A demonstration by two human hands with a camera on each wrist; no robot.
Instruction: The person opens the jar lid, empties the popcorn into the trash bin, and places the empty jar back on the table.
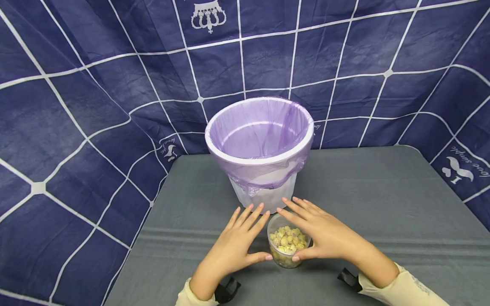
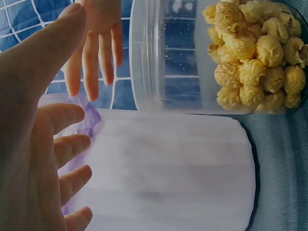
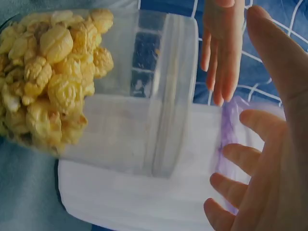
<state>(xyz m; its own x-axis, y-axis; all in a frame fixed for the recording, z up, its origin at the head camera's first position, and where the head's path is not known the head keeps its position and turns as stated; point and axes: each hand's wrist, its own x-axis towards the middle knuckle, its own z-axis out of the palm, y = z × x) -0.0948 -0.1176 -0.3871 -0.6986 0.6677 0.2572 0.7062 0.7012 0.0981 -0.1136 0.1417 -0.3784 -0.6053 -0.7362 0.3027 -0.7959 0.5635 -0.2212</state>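
A clear plastic tub (image 1: 288, 255) of yellow popcorn (image 1: 289, 240) stands on the grey cloth, its top uncovered. In the wrist views the popcorn (image 2: 260, 53) fills roughly the lower half of the tub (image 3: 120, 120). My left hand (image 1: 238, 244) hovers to the left of the tub, fingers spread and pointing forward. On the other side, my right hand (image 1: 325, 233) spreads its fingers, overlapping the tub's right rim in the head view. Both wrist views show a gap between the fingers and the tub's wall. Neither hand holds anything.
Just behind the tub stands a white bin (image 1: 264, 199) lined with a purple bag (image 1: 264, 170) folded over its rim. Grey cloth (image 1: 363, 191) covers the table. A dark blue curtain (image 1: 268, 63) with white lines hangs behind and at both sides.
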